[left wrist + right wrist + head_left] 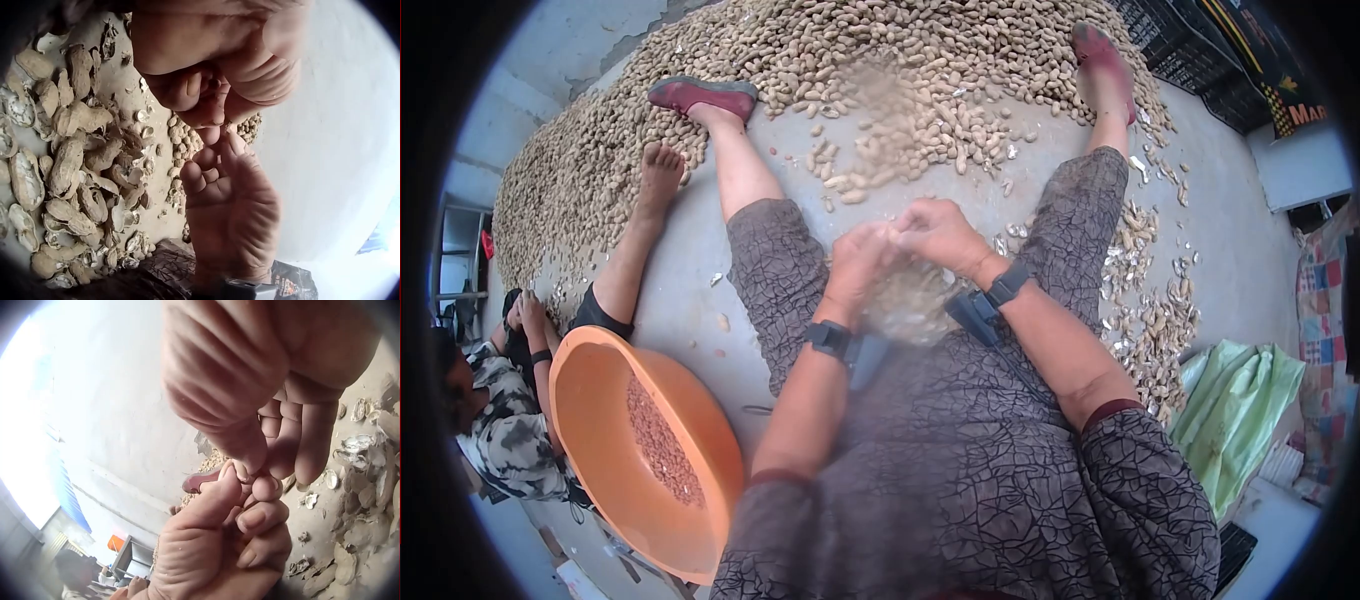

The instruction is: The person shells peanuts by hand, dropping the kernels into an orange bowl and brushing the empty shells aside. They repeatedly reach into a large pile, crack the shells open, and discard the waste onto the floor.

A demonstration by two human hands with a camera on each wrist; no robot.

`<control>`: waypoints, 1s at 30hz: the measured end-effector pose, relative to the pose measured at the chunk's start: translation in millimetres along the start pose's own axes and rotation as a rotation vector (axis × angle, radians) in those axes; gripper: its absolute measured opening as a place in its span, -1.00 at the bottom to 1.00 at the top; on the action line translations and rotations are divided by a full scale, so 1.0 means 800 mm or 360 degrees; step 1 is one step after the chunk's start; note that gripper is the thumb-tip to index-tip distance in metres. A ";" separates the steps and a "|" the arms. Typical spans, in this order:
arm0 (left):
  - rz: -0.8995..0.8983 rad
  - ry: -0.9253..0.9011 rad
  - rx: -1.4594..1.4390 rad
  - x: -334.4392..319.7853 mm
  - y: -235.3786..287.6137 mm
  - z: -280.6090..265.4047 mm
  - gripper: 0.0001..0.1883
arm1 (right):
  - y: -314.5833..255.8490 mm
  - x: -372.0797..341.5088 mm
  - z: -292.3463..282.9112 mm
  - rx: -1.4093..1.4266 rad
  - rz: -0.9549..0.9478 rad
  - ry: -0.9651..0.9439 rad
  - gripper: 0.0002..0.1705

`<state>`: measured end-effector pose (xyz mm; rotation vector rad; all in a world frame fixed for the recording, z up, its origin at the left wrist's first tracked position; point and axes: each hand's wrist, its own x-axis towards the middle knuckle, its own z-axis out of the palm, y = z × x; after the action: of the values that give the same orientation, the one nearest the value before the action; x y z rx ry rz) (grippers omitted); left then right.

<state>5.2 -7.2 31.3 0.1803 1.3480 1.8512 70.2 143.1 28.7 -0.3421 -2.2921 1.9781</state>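
Observation:
My left hand [860, 262] and right hand [945, 235] meet in front of my lap, fingertips against fingertips. Between them they pinch a peanut [242, 475], mostly hidden by the thumbs and fingers. In the right wrist view the left hand [215, 544] comes from below, its fingers curled, while the right hand [250, 381] reaches in from above. Below the hands, between my legs, lies a heap of broken peanut shells [69, 162], blurred in the head view. Beyond the hands spreads a large pile of unshelled peanuts [960, 45].
An orange basin [580, 400] with reddish peanut kernels [662, 440] stands at my left, beside another seated person [510, 430]. More shells [1150, 300] lie along my right leg, near a green sack [1235, 415]. Black crates [1185, 45] stand at the far right.

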 end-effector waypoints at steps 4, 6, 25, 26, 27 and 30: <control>0.0083 0.0024 0.0093 0.004 -0.006 -0.006 -0.86 | -0.010 -0.002 -0.002 -0.0070 0.0056 0.0005 -0.80; 0.0119 0.0032 0.0144 0.006 -0.009 -0.008 -0.86 | -0.008 -0.001 -0.005 -0.0236 0.0010 -0.0047 -0.80; 0.0211 0.0041 0.0505 0.009 -0.015 -0.014 -0.85 | -0.026 -0.013 0.000 -0.0142 0.0231 -0.0156 -0.81; 0.0240 0.0046 0.0499 0.010 -0.017 -0.015 -0.86 | -0.031 -0.013 0.000 -0.0052 0.0305 -0.0167 -0.83; 0.0239 0.0046 0.0499 0.008 -0.014 -0.012 -0.86 | -0.033 -0.013 0.001 0.0037 0.0379 -0.0177 -0.84; 0.0191 0.0051 0.0367 0.004 -0.011 -0.005 -0.87 | -0.026 -0.012 0.004 0.0119 0.0401 -0.0130 -0.85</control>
<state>5.4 -6.7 21.3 0.3592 1.6034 1.7989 76.3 135.3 49.8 -0.5797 -2.3151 2.2265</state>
